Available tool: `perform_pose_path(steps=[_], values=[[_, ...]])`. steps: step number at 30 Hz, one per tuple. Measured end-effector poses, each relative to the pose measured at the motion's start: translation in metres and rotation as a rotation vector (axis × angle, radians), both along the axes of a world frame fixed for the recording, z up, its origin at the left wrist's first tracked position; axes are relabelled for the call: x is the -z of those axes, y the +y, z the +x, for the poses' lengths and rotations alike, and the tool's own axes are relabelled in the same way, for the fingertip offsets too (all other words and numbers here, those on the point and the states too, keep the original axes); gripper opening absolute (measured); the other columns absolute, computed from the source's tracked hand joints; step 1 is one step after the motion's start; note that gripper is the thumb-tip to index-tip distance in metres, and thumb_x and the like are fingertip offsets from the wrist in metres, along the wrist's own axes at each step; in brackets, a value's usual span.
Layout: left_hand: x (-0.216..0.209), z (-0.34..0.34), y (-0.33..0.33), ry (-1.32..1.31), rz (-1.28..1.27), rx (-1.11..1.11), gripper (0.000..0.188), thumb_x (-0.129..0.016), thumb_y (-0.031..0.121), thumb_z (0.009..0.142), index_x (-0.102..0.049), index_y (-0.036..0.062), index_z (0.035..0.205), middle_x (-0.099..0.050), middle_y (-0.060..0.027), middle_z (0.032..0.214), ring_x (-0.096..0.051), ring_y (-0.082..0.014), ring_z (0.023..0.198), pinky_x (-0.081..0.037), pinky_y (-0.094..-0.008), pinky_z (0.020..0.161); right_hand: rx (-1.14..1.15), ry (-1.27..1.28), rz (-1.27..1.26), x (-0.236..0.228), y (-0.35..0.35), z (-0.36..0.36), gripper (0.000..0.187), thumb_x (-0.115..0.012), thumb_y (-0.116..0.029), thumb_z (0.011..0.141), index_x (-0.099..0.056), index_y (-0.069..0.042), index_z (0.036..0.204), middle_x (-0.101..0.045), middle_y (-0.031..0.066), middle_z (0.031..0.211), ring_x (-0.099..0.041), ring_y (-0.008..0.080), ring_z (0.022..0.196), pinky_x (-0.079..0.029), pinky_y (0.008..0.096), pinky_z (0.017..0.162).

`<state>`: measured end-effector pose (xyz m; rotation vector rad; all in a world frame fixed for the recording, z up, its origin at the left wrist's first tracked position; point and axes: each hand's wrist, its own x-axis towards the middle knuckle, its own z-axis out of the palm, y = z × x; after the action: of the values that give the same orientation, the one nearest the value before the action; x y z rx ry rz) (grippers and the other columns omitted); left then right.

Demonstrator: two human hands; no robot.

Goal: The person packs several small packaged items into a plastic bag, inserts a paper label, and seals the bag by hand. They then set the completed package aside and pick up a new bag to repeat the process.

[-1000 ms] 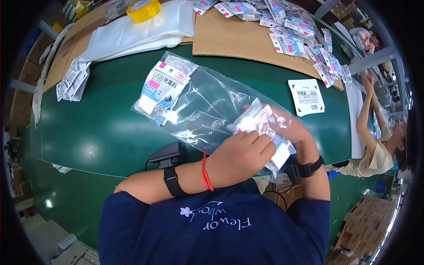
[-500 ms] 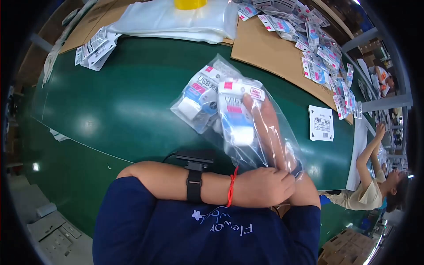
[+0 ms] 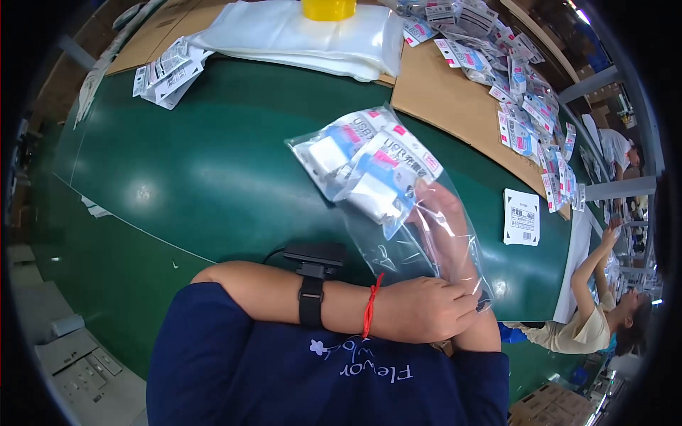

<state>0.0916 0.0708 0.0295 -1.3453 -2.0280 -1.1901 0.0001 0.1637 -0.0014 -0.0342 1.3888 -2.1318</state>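
Note:
My right hand point(image 3: 442, 213) reaches inside a large clear plastic bag point(image 3: 398, 259), with its fingers closed on the right edge of a charger packet point(image 3: 387, 174). This packet has a white, pink and blue card and a white block inside. It overlaps a second, similar charger packet point(image 3: 341, 145) at the bag's far end. Both lie tilted just over the green table. Nearer my body, my left hand point(image 3: 430, 305) is closed on the bag's mouth, around my right forearm. Its fingertips are partly hidden.
Similar packets point(image 3: 522, 135) are heaped on cardboard point(image 3: 440, 92) at the far right. A stack of white labels point(image 3: 522, 216) lies on the right of the green table point(image 3: 213, 163). Flat clear bags point(image 3: 298, 42) lie beyond, under a yellow object point(image 3: 328, 8). Folded cards point(image 3: 170, 74) are far left; a co-worker point(image 3: 590, 312) is at right.
The front packet has tilted and slid over the second one, so the two overlap more. My right fingers have shifted down to its edge. My left hand keeps its hold on the bag.

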Motion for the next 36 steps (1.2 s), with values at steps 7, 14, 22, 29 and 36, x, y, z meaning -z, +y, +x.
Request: perform_pose_path(steps=[7,14,22,29,36], values=[[0.0,0.006,-0.003,0.084,-0.056,0.017,0.018,-0.059,0.014,0.073,-0.056,0.002,0.087,-0.05,-0.0055,0.079,-0.054,-0.0161,0.071,-0.048,-0.0263,0.057,0.316,-0.085,-0.056,-0.003,-0.024,-0.003,0.024,-0.062,-0.018,0.091,-0.06,0.001,0.107,-0.065,0.0068,0.09,-0.063,0.0121,0.079,-0.051,0.0245,0.068],[0.002,-0.001,0.0,-0.091,-0.024,0.15,0.019,-0.06,0.015,0.076,-0.058,0.0005,0.088,-0.054,-0.0075,0.081,-0.056,-0.0183,0.073,-0.049,-0.0292,0.059,0.281,-0.053,-0.199,0.012,-0.056,-0.009,0.025,-0.06,-0.018,0.093,-0.057,0.001,0.109,-0.065,0.0082,0.094,-0.063,0.0161,0.088,-0.051,0.0295,0.079],[-0.019,-0.086,-0.085,-0.015,-0.237,-0.501,0.046,-0.067,0.024,0.08,-0.057,0.0105,0.123,-0.054,-0.0113,0.128,-0.049,-0.0317,0.119,-0.041,-0.0476,0.095,-0.167,-0.037,0.178,-0.008,0.02,0.004,0.034,-0.058,-0.018,0.094,-0.054,0.001,0.122,-0.065,0.0101,0.102,-0.063,0.0168,0.093,-0.052,0.03,0.082],[-0.003,-0.093,-0.115,-0.084,-0.629,-0.717,0.051,-0.065,0.034,0.084,-0.054,0.0178,0.131,-0.04,-0.0122,0.143,-0.036,-0.0357,0.132,-0.033,-0.0553,0.102,-0.403,0.297,0.431,-0.025,0.088,0.005,0.036,-0.057,-0.024,0.095,-0.057,-0.002,0.123,-0.066,0.0081,0.102,-0.064,0.0139,0.087,-0.053,0.027,0.074],[-0.006,-0.086,-0.127,0.031,-0.794,-0.892,0.058,-0.065,0.034,0.084,-0.048,0.0149,0.136,-0.036,-0.0133,0.146,-0.031,-0.0391,0.135,-0.026,-0.0554,0.107,-0.383,0.285,0.846,-0.071,0.178,-0.032,0.025,-0.055,-0.02,0.095,-0.065,-0.001,0.107,-0.068,0.0067,0.095,-0.063,0.0118,0.087,-0.052,0.0292,0.076]])
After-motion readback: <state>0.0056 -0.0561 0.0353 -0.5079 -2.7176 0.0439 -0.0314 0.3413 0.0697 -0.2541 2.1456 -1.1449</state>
